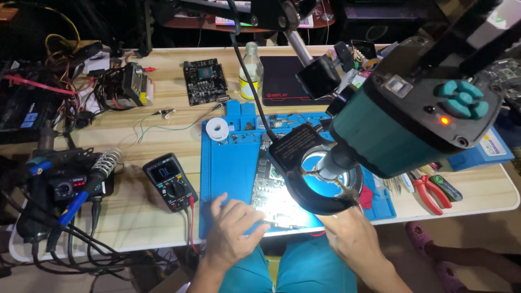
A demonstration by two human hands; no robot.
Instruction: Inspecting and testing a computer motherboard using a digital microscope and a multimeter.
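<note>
From the head camera, looking down on a pale wooden table [146, 217], the left hand [234, 225] sits at about 6 o'clock in the frame, resting on the near edge of a blue work mat [225, 168]. Its fingers are curled in, and thumb and forefinger pinch a thin dark probe or tool [271, 222] whose tip lies toward 3 o'clock, on a brightly lit circuit board [271, 198]. The right hand [353, 236] is just to the 3 o'clock side of the left, under the ring light [320, 179] of a teal microscope head [412, 125]. It looks loosely closed, but the glare and the ring hide its fingertips, so I cannot tell what it grips, if anything.

The circuit board lies on the mat at the centre of the view, partly covered by the ring light. A black multimeter [170, 182] stands at 9 o'clock from the left hand, just off the mat, its red lead running down past the table edge. Further toward 9 o'clock is a soldering station [70, 187] with a coiled iron holder. At 12 o'clock from the mat lie a second green board [205, 81] and a clear bottle [251, 70]; a solder spool [218, 129] sits on the mat's far left corner. Red-handled pliers [426, 192] lie at 3 o'clock.
</note>
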